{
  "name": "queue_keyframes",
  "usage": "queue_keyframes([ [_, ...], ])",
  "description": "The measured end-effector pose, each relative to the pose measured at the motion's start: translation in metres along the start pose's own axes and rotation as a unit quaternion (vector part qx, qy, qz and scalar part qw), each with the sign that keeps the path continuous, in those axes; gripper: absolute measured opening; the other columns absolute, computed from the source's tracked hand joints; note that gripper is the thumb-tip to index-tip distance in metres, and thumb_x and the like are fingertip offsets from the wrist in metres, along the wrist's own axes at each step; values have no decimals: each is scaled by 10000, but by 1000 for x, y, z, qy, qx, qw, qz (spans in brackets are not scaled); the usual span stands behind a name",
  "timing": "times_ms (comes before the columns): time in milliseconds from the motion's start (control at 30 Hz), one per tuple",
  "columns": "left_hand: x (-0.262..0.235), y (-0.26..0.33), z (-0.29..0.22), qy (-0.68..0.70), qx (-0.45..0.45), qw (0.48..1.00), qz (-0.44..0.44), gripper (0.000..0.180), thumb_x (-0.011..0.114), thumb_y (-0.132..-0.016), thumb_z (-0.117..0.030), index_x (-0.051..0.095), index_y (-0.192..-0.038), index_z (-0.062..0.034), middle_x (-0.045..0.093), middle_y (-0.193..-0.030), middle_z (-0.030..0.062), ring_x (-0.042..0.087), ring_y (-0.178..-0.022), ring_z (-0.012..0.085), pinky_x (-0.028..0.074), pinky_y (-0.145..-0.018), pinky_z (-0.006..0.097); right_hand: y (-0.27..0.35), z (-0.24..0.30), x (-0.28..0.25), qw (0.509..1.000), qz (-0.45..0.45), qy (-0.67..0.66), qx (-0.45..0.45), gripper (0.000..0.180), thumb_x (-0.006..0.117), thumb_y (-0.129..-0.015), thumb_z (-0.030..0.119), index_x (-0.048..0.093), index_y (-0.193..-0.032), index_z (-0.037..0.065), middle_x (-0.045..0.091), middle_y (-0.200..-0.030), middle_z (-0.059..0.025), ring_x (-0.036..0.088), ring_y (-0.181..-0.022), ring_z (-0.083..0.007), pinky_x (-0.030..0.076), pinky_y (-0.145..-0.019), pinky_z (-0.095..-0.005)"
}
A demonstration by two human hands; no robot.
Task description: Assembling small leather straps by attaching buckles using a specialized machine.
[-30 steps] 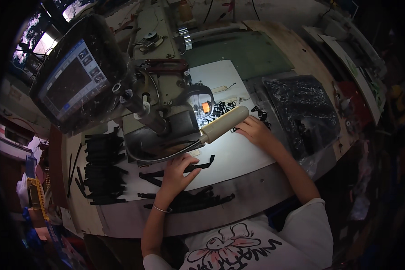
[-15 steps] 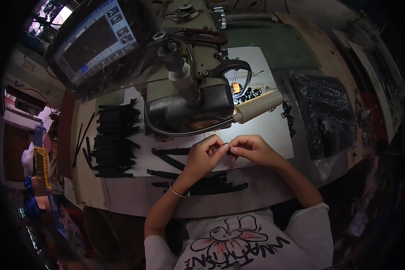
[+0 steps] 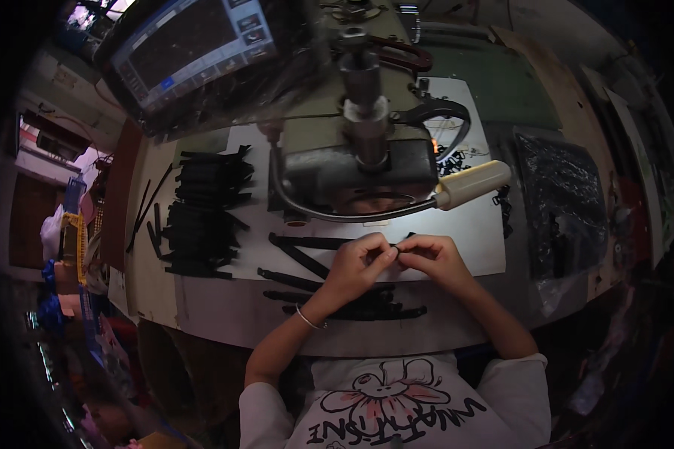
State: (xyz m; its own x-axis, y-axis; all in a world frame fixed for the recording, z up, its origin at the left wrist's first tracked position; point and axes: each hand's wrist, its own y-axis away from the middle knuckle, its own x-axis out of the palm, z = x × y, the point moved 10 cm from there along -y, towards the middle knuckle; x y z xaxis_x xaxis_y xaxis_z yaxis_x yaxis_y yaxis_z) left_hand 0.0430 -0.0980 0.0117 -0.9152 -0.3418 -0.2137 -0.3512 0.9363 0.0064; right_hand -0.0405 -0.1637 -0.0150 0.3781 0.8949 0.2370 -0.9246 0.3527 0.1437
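Below the machine's head, my left hand (image 3: 362, 267) and my right hand (image 3: 434, 260) meet, both closed with fingertips pinched together. Between them is a small black piece (image 3: 395, 248), mostly hidden by the fingers, its kind too small to make out. A bit of black also shows above my right fingers. A folded black strap (image 3: 303, 253) lies on the white sheet, one end running behind my left hand. Under my left wrist and to its right, a loose pile of black straps (image 3: 378, 305) lies near the table's front edge.
A sewing-type machine (image 3: 352, 176) stands just ahead, with a cream lamp (image 3: 473, 183) and a plastic-wrapped screen (image 3: 195, 49). Stacked black straps (image 3: 210, 179) lie to the left. Small black buckle-like parts (image 3: 457, 157) sit behind the lamp. A clear plastic bag with dark contents (image 3: 562, 198) lies right.
The view has shifted, so the machine and table appear farther right. My hands remain pinched together at the small black piece; a bit of black now shows above my right fingers.
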Motion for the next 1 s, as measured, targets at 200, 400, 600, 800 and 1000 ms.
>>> queue_keyframes([
  [200, 26, 8, -4, -8, -16, 999, 27, 196, 580, -844, -177, 563, -749, -7, 536, -568, 52, 445, -468, 100, 354, -465, 261, 32, -14, -9, 993, -39, -64, 87, 209, 546, -849, -22, 547, -1050, -78, 626, -956, -125, 635, -847, -164, 519, -762, -257],
  [400, 41, 15, 7, 14, -75, 991, 107, 209, 548, -881, -184, 581, -801, 7, 566, -641, 25, 499, -596, 61, 396, -551, 216, 45, -19, -15, 992, -88, -58, 73, 163, 596, -842, 30, 579, -972, -67, 639, -886, -121, 640, -779, -157, 524, -709, -251],
  [600, 0, 2, -17, -153, 51, 987, -15, 104, 624, -810, -149, 600, -802, -48, 571, -679, 43, 500, -541, 136, 412, -517, 260, 45, -8, -37, 991, -104, -54, 64, 120, 597, -847, 48, 602, -916, -51, 636, -818, -97, 620, -691, -124, 518, -657, -243],
  [800, 11, -24, -6, -181, 113, 977, -9, 129, 687, -740, -131, 617, -808, -46, 523, -700, 46, 507, -630, 165, 410, -579, 286, 10, 35, -36, 996, -57, 65, -22, 103, 586, -844, 42, 611, -903, -39, 627, -937, -83, 583, -692, -87, 495, -608, -220],
  [1000, 26, -25, -8, -229, 189, 955, 18, 191, 714, -694, -164, 573, -782, -70, 501, -755, 45, 504, -742, 219, 402, -679, 331, 12, 2, -60, 991, -105, 37, 70, 132, 574, -867, 88, 602, -871, -41, 619, -730, -67, 581, -572, -107, 508, -573, -227],
])
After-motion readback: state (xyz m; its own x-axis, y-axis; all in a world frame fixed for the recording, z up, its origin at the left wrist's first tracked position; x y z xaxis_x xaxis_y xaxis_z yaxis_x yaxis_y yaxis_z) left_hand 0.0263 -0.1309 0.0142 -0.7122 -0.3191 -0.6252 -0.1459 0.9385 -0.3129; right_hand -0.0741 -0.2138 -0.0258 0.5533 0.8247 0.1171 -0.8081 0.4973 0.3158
